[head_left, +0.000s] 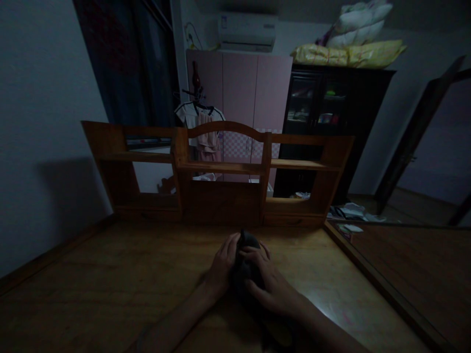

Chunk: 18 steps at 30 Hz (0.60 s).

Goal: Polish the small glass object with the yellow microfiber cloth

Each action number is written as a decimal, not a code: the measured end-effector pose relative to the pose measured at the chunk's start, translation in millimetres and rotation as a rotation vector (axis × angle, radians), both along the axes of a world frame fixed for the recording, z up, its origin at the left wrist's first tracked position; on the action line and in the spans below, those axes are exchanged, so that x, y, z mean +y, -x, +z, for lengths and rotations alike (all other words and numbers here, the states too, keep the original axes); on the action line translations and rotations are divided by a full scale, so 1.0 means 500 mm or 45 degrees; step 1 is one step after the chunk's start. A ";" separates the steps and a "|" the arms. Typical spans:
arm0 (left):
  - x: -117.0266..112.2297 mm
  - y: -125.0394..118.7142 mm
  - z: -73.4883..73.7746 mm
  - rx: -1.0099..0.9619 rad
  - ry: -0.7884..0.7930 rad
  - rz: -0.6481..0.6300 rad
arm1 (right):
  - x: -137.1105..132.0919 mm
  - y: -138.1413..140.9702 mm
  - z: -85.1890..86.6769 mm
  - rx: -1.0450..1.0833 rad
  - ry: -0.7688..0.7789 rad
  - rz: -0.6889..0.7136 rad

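A dark, rounded object rests on the wooden desk top, in the middle near me. It looks soft, and a strap-like dark strip trails from it toward the lower right; the dim light hides its exact kind. My left hand grips its left side, with the fingertips near the far end. Over its top and right side lies my right hand, fingers bent and thumb pressed along the near part. Both palms are largely out of sight against the object.
A wooden shelf unit with small drawers stands along the desk's far edge. To the left is a wall; a raised wooden rim runs along the right. Wardrobes, hanging clothes and a doorway lie beyond.
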<state>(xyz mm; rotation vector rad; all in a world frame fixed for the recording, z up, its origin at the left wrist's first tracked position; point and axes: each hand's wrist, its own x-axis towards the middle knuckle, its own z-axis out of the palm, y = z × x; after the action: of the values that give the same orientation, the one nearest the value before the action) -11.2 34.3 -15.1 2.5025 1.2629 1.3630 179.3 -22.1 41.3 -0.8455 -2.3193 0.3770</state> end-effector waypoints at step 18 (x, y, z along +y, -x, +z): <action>0.004 0.007 0.022 0.117 -0.044 -0.010 | -0.001 0.023 0.005 -0.224 -0.399 -0.154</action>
<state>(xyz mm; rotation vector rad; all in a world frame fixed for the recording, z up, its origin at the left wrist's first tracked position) -14.9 36.1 -4.1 2.6180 1.2543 1.2933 167.6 -22.7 43.7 -0.8835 -2.3869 -0.1167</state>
